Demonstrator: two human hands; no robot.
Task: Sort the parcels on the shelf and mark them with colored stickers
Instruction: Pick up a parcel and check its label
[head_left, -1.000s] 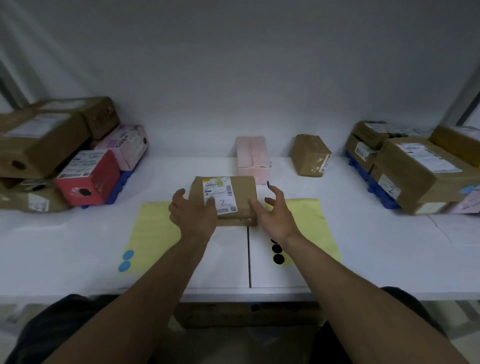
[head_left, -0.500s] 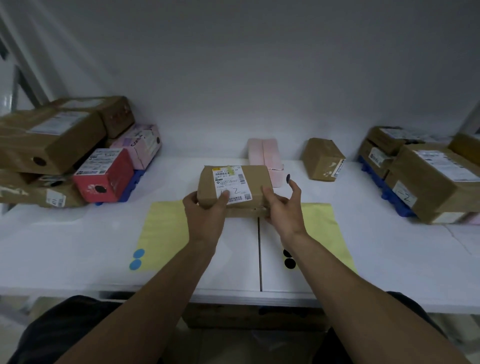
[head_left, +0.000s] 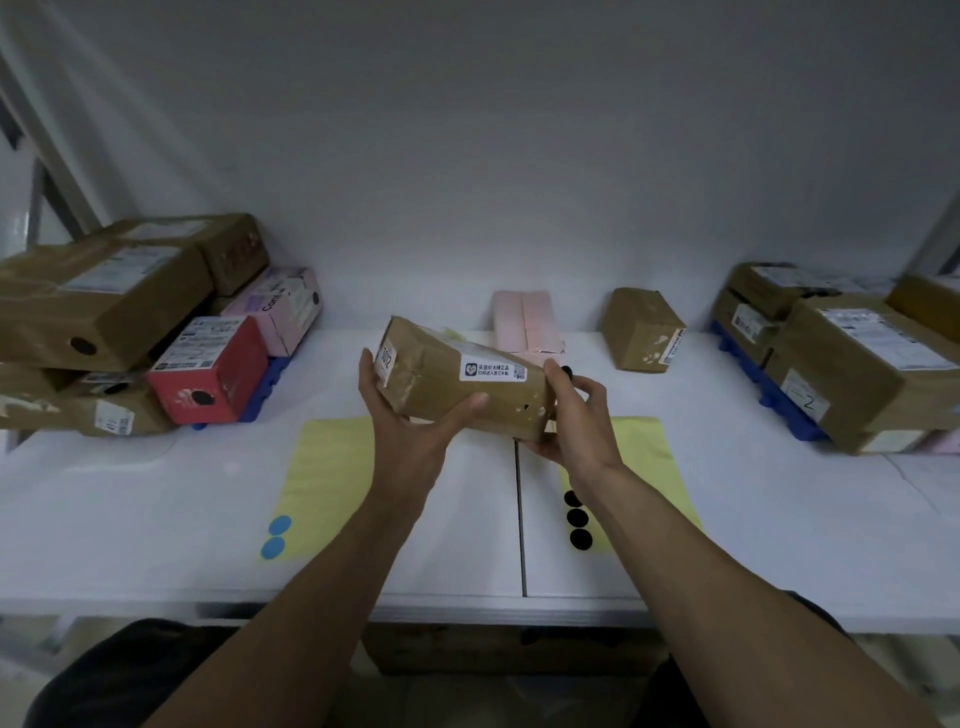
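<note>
Brown parcel (head_left: 457, 382) lifted off the worktop (head_left: 156, 493) since a second ago, tilted above it, side label showing. Ends grasped by left hand (head_left: 410, 431) and right hand (head_left: 576, 415). Likely a label check before stickering.

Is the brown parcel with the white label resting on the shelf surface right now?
No, the left hand and right hand hold the brown parcel tilted in the air above the white shelf.
</note>
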